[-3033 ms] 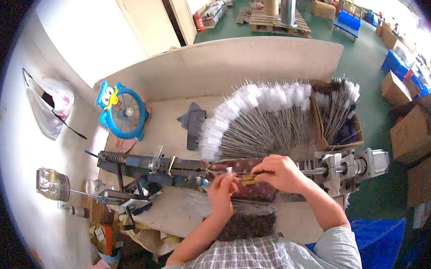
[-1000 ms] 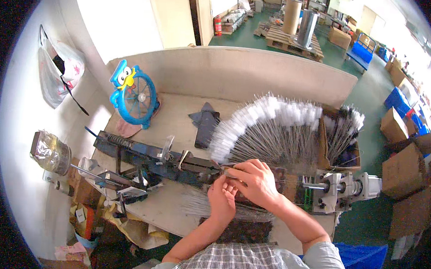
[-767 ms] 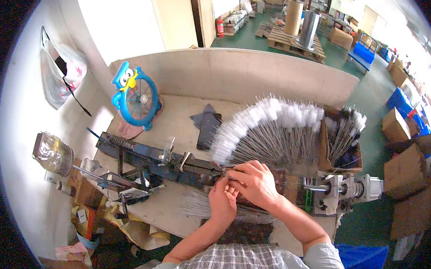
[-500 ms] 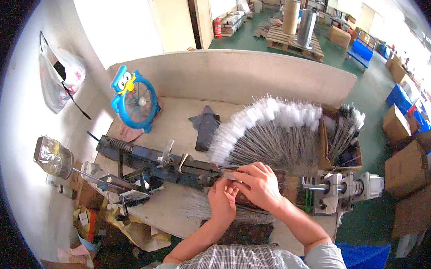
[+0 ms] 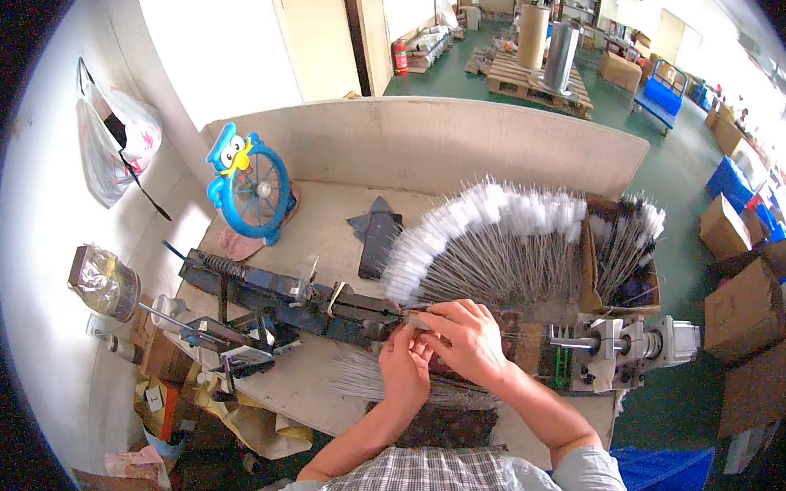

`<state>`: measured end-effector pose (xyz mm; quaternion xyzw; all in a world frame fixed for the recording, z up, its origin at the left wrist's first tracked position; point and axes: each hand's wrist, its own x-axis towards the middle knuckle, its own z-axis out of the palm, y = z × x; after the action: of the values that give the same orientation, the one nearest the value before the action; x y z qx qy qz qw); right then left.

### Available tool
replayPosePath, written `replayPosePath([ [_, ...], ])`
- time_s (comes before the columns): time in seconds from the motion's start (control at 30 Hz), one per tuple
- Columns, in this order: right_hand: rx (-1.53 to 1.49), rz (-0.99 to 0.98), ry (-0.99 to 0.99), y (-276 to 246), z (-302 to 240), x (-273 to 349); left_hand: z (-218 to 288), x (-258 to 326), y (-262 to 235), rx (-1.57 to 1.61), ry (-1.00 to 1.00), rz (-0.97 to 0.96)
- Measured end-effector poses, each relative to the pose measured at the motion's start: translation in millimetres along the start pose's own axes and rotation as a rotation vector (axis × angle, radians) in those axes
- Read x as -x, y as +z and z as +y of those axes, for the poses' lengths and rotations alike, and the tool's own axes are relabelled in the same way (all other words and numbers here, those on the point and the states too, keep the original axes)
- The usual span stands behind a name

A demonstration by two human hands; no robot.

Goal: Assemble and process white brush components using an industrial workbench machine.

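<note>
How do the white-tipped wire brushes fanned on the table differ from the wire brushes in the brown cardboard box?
The white-tipped wire brushes form a broad arc; the boxed wire brushes form a narrower bunch. The fanned tips look white; the boxed ones mix white and black. Both have thin grey stems.

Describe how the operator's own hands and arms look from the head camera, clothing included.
The left hand and right hand are bare, without gloves. Both forearms are uncovered, with no watch or band visible. Pale grey-green sleeves end near the elbows, plain as far as visible; a dark-and-white checked garment covers the front.
</note>
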<state>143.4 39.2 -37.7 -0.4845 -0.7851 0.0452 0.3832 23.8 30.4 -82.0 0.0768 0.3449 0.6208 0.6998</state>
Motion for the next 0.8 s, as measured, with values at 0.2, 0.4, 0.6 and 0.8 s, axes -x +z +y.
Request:
replayPosePath([
  [0.2,0.092,0.063,0.05,3.4,-3.5,0.2,0.0,-4.3,-8.0,0.041,-0.004,-0.105],
  [0.4,0.1,0.045,-0.013,-3.4,-0.2,2.4,1.4,1.1,8.2,-0.075,0.044,-0.033],
  [0.6,0.081,0.019,0.009,-2.9,1.8,4.0,1.2,0.5,7.9,-0.048,0.023,0.001],
  [0.8,0.049,0.027,0.013,-1.6,4.3,5.4,0.5,-2.2,5.7,-0.054,0.004,-0.018],
])
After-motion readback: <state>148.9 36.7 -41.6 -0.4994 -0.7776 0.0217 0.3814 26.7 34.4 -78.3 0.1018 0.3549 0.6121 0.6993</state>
